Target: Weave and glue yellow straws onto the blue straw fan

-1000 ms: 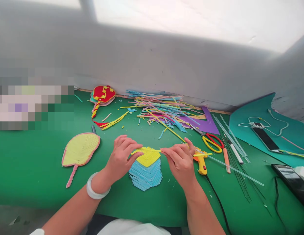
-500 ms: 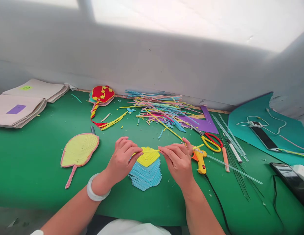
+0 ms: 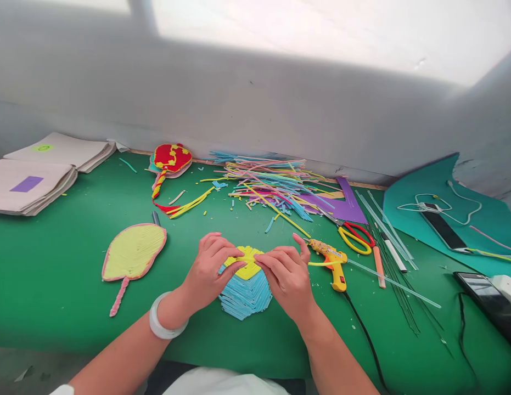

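A flat woven piece [image 3: 245, 288], blue below and yellow on top, lies on the green table [image 3: 53, 285] in front of me. My left hand [image 3: 208, 269], with a white bangle on the wrist, presses its fingertips on the yellow part from the left. My right hand [image 3: 285, 277] presses on it from the right, fingers together over a thin yellow strip [image 3: 249, 255] along the top edge. The fingertips of both hands nearly meet there.
A yellow glue gun [image 3: 333, 263] with its cord lies right of my hand, then red-and-yellow scissors [image 3: 356, 238] and clear glue sticks. A pile of coloured strips [image 3: 271, 186] sits behind. A yellow leaf-shaped piece [image 3: 134, 252], a red piece [image 3: 170, 156], notebooks [image 3: 37, 170] and phones [image 3: 444, 230] lie around.
My right hand has moved left along the yellow strip toward my left hand, off the glue gun side. Both hands sit lower on the woven piece now.
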Tool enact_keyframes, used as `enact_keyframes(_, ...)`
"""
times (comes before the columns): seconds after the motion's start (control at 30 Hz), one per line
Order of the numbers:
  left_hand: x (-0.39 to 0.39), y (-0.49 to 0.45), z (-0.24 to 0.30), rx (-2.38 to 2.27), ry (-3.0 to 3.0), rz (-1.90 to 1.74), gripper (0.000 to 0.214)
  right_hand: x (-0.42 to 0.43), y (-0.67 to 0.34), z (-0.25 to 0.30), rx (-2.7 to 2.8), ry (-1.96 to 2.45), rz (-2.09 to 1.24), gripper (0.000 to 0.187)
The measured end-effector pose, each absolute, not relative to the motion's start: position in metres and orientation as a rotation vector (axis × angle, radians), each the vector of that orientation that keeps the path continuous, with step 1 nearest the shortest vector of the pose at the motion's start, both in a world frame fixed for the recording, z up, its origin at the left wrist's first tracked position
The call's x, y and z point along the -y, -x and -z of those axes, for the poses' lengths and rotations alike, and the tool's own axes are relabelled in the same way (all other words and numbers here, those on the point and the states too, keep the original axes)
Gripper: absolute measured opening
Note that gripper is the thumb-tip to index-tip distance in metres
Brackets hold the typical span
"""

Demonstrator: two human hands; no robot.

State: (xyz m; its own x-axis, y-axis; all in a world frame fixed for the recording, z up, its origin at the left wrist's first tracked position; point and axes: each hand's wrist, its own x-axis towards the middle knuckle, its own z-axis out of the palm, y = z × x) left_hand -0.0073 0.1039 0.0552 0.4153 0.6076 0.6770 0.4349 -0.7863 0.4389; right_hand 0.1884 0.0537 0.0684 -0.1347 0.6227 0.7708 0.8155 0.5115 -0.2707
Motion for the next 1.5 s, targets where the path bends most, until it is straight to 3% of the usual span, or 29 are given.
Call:
enact_keyframes(0.33, -0.102, 0.008, -0.061, -0.753, -2.408, -1.191, 0.015, -0.055, -0.189, -0.065, 1.851, 1.190, 0.287, 0.016)
enact_keyframes(0.47, -0.102, 0.007, -0.058, -0.834, -2.411, -1.241, 0.005, -0.056, -0.190, -0.065, 1.851, 1.192, 0.287, 0.015)
enact_keyframes(0.57, -0.102, 0.005, -0.056, -0.847, -2.464, -1.266, 0.013, -0.056, -0.188, -0.066, 1.849, 1.191, 0.302, 0.015)
enact_keyframes(0.8, -0.101, 0.003, -0.058, -0.856, -2.560, -1.303, 0.011, -0.056, -0.183, -0.064, 1.918, 1.176, 0.248, 0.008)
enact_keyframes(1.07, -0.104, 0.006, -0.061, -0.904, -2.748, -1.340, 0.010, -0.056, -0.188, -0.060, 1.946, 1.240, 0.194, 0.019)
enact_keyframes(1.5, -0.111, 0.016, -0.063, -0.944, -2.865, -1.256, 0.013, -0.059, -0.204, -0.063, 1.860, 1.296, 0.256, 0.016)
